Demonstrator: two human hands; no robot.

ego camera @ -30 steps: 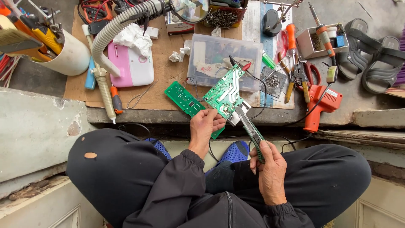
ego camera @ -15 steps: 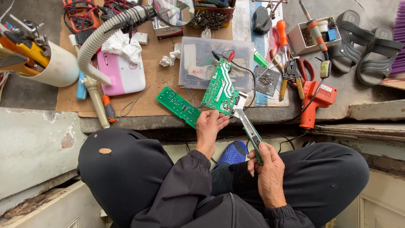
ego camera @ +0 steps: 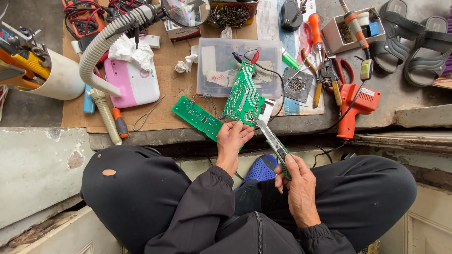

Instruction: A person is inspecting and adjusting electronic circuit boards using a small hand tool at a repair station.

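Left hand (ego camera: 234, 139) is pinching the green circuit board (ego camera: 243, 96) upright over the bench edge, right hand (ego camera: 297, 184) is wrapped around a utility knife (ego camera: 273, 142), tip seemingly touching the board's lower corner. I'd be bracing the board and scraping lightly, away from the fingers.

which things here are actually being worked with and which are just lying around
In hand: left hand holds the green circuit board; right hand holds a utility knife against it.
Lying about: orange glue gun, sandals, pink box, clear plastic tub.

Two green circuit boards (ego camera: 244, 95) (ego camera: 197, 116), two dark sandals (ego camera: 394, 29) (ego camera: 427, 43), one orange glue gun (ego camera: 354, 106).
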